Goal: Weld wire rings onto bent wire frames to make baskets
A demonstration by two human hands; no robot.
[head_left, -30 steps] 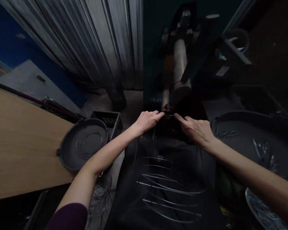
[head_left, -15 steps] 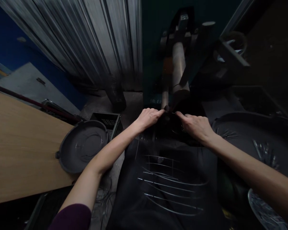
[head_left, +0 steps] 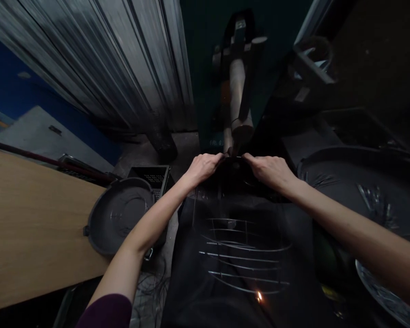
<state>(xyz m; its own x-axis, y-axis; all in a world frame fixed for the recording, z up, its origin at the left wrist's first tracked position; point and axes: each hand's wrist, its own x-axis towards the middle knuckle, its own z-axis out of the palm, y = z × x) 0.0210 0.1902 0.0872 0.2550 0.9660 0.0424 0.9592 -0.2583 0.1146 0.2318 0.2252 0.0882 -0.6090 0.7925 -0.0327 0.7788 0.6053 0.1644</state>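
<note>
My left hand and my right hand pinch the two ends of a thin metal wire, held level between them at the tip of a machine's thick metal arm. Below my hands, a wire rack of straight and curved rods lies over the dark cloth on my lap. Whether the held wire joins this rack is too dark to tell. A small bright spark glows near the rack's lower edge.
Left of me are a round dark tray, a black crate and a wooden board. On the right, a large dark tray holds loose metal pieces. Below it stands a container of shiny pieces. Corrugated metal sheeting rises behind.
The view has shifted, so the machine sits further left. My hands have come slightly closer together at the metal arm's tip. A spark has appeared by the rack.
</note>
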